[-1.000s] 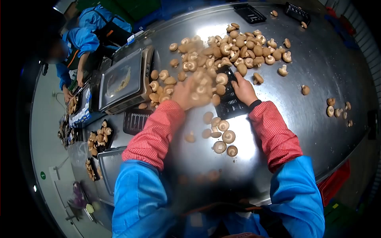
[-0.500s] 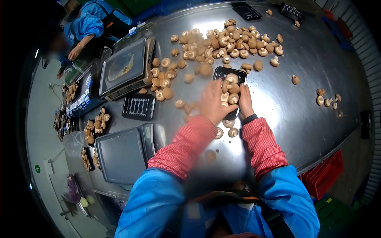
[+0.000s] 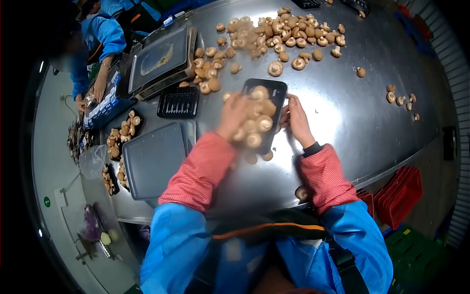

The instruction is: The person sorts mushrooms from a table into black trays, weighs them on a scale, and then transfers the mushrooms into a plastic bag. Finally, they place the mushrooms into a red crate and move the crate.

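Observation:
A black plastic tray point(image 3: 275, 87) filled with shiitake mushrooms point(image 3: 254, 115) appears raised above the metal table. My left hand point(image 3: 232, 116), smeared by motion, grips its left side; the mushrooms hide part of the fingers. Close to the tray's right edge is my right hand point(image 3: 298, 122), fingers loosely bent and apart, with nothing held in it. Whether its fingertips touch the rim is hard to tell. Below the tray, a few loose mushrooms point(image 3: 267, 156) lie on the table.
A mushroom pile point(image 3: 293, 32) spreads across the far side of the metal table point(image 3: 352, 127). On the left stand a scale point(image 3: 159, 63), an unfilled black tray point(image 3: 178, 103), a grey platform point(image 3: 155, 161) and filled trays point(image 3: 129, 125). A co-worker point(image 3: 105, 36) handles something at far left.
The tray of mushrooms has come up and shifted left with my left hand. My right hand, earlier against the tray's right side, has loosened its hold. The co-worker's arm reaches lower.

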Demonstrator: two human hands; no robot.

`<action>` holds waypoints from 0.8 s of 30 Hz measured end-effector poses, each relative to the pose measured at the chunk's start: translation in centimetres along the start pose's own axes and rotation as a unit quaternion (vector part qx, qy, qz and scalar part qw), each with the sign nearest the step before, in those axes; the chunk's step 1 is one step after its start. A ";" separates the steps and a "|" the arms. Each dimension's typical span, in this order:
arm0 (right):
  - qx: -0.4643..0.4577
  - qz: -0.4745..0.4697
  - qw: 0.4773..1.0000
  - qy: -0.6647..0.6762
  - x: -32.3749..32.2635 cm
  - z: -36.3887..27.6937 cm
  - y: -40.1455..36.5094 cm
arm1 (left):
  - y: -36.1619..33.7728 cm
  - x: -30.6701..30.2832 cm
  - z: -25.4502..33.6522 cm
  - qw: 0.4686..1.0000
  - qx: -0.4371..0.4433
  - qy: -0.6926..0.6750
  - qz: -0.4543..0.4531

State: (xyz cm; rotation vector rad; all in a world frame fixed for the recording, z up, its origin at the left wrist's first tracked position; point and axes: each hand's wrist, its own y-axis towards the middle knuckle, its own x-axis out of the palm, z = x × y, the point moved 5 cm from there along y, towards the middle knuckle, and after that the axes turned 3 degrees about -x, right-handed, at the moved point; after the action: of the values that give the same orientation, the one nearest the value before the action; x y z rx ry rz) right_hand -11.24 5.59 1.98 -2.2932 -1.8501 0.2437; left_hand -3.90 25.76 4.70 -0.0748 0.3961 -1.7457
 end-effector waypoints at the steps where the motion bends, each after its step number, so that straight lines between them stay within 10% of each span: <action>1: -0.051 0.042 0.984 -0.164 -0.9 -2.3 -1.0 | -0.3 -1.8 -0.3 0.999 -0.008 -0.050 -0.018; 4: -0.049 0.072 0.856 -0.510 -2.6 -1.7 -0.9 | -1.6 -7.9 0.1 0.999 0.017 -0.021 -0.017; 11: -0.129 0.035 0.774 -0.619 4.0 0.8 -1.0 | -5.8 -19.3 0.5 1.000 0.001 0.004 0.009; 20: -0.125 0.036 0.854 -0.504 6.3 1.3 -0.4 | -8.2 -29.4 -2.7 0.999 -0.046 0.002 -0.001; 24: -0.218 0.005 0.891 -0.399 10.7 -2.1 -1.4 | -8.7 -31.4 -2.1 0.965 0.041 0.255 0.045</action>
State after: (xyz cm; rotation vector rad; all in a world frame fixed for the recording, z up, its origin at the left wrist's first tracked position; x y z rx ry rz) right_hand -9.84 16.22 4.26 -2.7550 -2.4578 0.9975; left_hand -5.80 57.79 10.57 0.4554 0.6879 -1.6770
